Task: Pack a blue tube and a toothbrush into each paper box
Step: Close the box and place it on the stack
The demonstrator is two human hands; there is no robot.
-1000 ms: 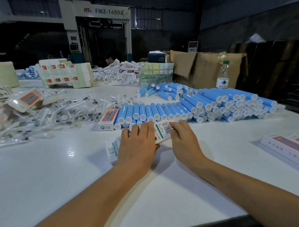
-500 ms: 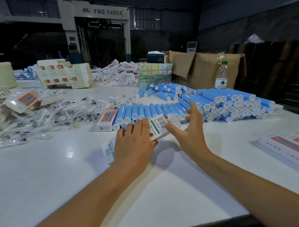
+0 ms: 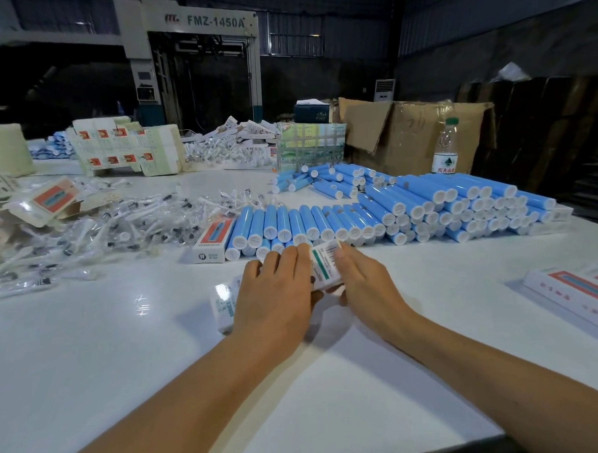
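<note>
- Back from the tube rows, where it reached half a second ago, the right hand [image 3: 365, 281] is at the box again, its fingers curled round the far, barcode end.
- White table [image 3: 91, 372]: broad, smooth and glossy, so light cardboard will likely slide on it if pushed rather than held.
- Blue tubes [image 3: 410, 211]: stacked in rows just beyond the hands, white caps toward the person. They look stiff, light and apt to roll; I would take one round its middle.
- Toothbrushes [image 3: 95, 231]: a loose heap in clear wrappers at the left, well apart from the hands. The wrap looks slippery, so a pinch on the handle seems safest.
- Paper box [image 3: 325, 264]: it lies on the table between the hands, mostly hidden. Thin card, probably easy to crush; hold it by its long edges and spare the end flaps.
- Left hand [image 3: 276, 295]: it lies over the near part of the box, fingers bent over its top and gripping it.
</note>
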